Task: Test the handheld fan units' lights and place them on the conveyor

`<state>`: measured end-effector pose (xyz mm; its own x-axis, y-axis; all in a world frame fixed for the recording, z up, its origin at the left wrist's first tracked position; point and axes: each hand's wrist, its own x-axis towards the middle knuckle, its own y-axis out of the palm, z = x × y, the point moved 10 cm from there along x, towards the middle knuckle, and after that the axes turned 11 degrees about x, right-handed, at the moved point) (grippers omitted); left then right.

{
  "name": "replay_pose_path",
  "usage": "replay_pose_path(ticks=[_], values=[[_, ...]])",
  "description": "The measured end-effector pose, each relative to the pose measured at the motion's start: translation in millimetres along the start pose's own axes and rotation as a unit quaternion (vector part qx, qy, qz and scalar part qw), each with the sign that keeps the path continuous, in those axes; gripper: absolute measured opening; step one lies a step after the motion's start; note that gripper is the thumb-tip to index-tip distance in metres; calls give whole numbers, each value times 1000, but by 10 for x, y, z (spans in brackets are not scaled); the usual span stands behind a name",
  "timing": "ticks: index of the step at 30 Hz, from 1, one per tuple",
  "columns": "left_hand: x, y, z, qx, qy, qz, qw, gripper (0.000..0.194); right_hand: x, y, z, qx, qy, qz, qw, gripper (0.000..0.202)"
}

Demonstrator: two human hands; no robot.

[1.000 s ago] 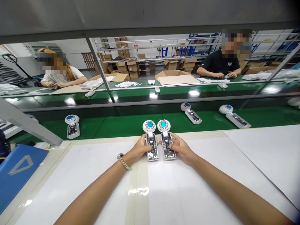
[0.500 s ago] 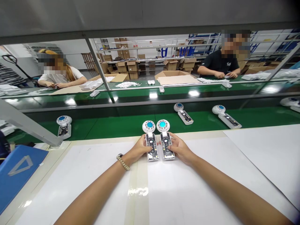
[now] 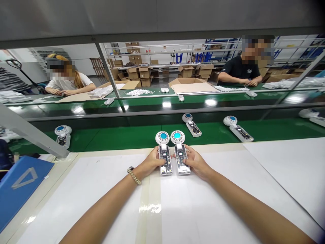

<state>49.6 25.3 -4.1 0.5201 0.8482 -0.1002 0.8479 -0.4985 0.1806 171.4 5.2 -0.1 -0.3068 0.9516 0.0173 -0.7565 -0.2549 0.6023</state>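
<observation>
By green belt [image 3: 122,136], left hand [image 3: 151,162], right hand [image 3: 196,162], each holding 1 device [image 3: 166,155]

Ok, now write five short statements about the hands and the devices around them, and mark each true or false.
1. The left hand holds the left device and the right hand holds the right device. True.
2. The bracelet is on the right wrist. False: it is on the left wrist.
3. The blue disc of the right device looks brighter than that of the left device. True.
4. The blue item with a taped triangle is on the right side of the picture. False: it is on the left side.
5. The held devices are the only ones in view. False: more devices lie on the green surface beyond the hands.
</observation>
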Motion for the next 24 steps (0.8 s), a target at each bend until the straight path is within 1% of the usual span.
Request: replay_pose_path(ticks=[13, 20, 22, 24], values=[[1, 30, -34, 10, -5, -2, 1000, 60, 17, -24, -11, 3, -5, -3, 1000, 66], [-4, 61, -63, 2, 1, 3, 1000, 62, 19, -26, -5, 13, -4, -16, 1000, 65], [4, 43, -77, -6, 3, -7, 1000, 63, 13, -25, -10, 27, 6, -22, 999, 63], [10, 0, -60, -33, -10, -30, 999, 56, -3, -6, -53, 60, 41, -21, 997, 51]])
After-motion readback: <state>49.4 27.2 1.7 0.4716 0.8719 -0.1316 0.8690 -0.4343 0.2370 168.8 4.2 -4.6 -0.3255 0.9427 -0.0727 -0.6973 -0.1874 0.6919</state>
